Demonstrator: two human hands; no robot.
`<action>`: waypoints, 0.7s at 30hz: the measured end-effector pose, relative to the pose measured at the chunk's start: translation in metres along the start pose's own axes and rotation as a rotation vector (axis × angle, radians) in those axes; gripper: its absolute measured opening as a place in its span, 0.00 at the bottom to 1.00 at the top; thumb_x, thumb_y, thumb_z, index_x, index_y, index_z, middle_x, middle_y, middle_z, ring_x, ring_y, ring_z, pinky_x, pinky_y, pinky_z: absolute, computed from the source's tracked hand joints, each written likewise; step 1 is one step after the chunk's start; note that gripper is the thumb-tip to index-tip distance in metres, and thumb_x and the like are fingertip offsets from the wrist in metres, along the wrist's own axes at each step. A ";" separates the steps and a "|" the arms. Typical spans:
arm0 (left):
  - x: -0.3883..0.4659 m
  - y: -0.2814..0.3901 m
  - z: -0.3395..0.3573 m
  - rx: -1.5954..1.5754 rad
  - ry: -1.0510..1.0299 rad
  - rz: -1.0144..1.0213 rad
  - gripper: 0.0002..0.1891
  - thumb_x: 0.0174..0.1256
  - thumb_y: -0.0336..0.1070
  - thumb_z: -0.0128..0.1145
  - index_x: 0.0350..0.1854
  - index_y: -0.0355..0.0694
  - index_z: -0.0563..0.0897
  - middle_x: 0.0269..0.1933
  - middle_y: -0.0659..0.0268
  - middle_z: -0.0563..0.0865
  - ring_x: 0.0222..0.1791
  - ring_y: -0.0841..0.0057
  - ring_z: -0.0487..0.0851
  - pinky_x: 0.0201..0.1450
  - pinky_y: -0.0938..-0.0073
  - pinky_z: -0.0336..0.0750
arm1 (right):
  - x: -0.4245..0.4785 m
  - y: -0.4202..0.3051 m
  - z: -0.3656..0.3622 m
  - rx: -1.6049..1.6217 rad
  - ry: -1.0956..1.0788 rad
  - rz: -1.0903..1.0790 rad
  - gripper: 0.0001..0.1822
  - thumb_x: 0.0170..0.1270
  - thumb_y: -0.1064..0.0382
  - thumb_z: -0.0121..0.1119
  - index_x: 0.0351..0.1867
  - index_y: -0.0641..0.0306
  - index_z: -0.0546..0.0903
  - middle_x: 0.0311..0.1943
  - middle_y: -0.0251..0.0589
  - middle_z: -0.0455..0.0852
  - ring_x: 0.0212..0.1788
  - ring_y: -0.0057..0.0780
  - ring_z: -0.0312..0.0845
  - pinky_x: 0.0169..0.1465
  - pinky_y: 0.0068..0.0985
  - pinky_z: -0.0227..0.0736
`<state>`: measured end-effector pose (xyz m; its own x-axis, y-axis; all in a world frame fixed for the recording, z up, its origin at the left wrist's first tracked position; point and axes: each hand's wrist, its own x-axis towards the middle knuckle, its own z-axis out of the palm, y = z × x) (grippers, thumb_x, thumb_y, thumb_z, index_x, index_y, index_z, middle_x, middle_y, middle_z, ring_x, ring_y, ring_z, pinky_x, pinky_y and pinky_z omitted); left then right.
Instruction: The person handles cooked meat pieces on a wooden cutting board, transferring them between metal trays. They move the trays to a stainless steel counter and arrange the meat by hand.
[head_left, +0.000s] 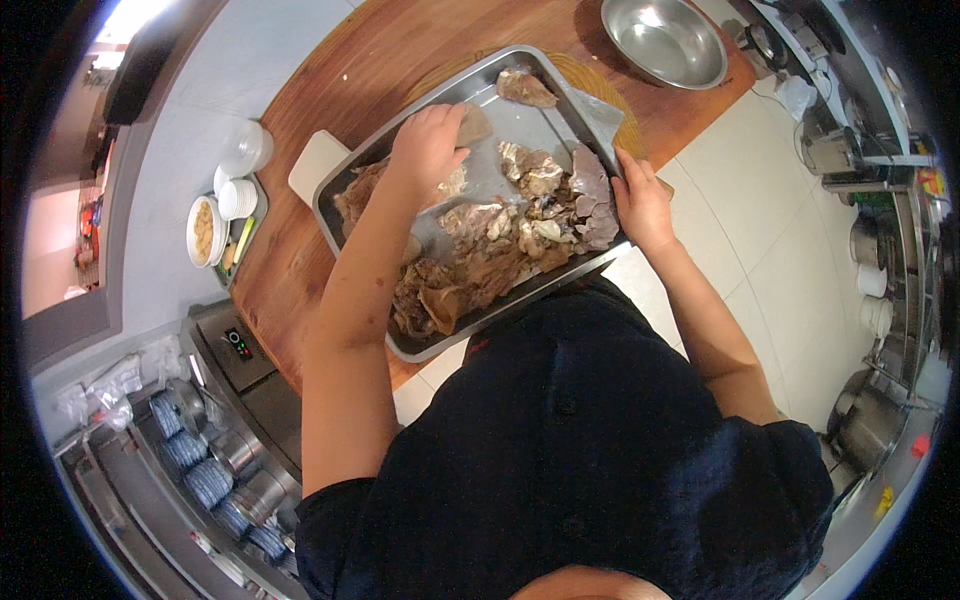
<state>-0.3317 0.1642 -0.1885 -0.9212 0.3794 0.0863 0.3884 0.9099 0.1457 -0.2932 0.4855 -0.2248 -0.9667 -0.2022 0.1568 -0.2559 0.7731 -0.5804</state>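
Note:
A deep stainless steel tray (517, 51) sits tilted across the table in front of me, holding several pieces of cooked meat (472, 270). Inside it, my left hand (429, 146) has its fingers and thumb around a flat brown piece of meat (474, 126), partly hidden by the hand. My right hand (643, 201) grips the tray's right rim, fingers over the edge. Close to that hand lie greyish slices of meat (592, 195). A separate chunk of meat (526, 88) rests at the tray's far end. My left forearm covers part of the meat on the left.
The tray overlaps a round wooden board (626, 112) on the wooden table (300, 97). A steel bowl (664, 41) stands at the far right. White cutting board (319, 165) shows beside the tray. Small dishes (238, 199) sit at the left edge. Stacked bowls (208, 481) fill the lower left.

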 end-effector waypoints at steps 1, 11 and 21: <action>0.004 0.000 0.006 0.049 0.010 -0.005 0.30 0.46 0.37 0.65 0.54 0.35 0.70 0.48 0.54 0.78 0.51 0.59 0.74 0.53 0.62 0.69 | 0.000 0.001 0.002 -0.003 -0.005 0.005 0.22 0.59 0.67 0.55 0.56 0.58 0.71 0.41 0.50 0.77 0.42 0.50 0.75 0.44 0.38 0.72; 0.050 0.020 0.010 0.062 0.029 0.198 0.24 0.44 0.36 0.66 0.47 0.37 0.75 0.42 0.59 0.80 0.47 0.62 0.77 0.49 0.64 0.72 | -0.002 0.003 0.002 0.071 0.059 -0.009 0.21 0.57 0.67 0.56 0.55 0.60 0.72 0.39 0.48 0.76 0.41 0.48 0.75 0.43 0.36 0.72; 0.110 0.020 0.048 0.047 -0.016 0.207 0.18 0.55 0.38 0.60 0.48 0.41 0.78 0.54 0.62 0.79 0.53 0.63 0.76 0.55 0.65 0.72 | -0.003 0.008 0.005 0.057 0.043 -0.022 0.21 0.59 0.65 0.55 0.55 0.60 0.72 0.39 0.49 0.77 0.41 0.48 0.76 0.43 0.37 0.73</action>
<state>-0.4258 0.2325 -0.2237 -0.8221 0.5616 0.0940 0.5685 0.8188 0.0804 -0.2926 0.4892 -0.2337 -0.9600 -0.1922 0.2034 -0.2783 0.7330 -0.6208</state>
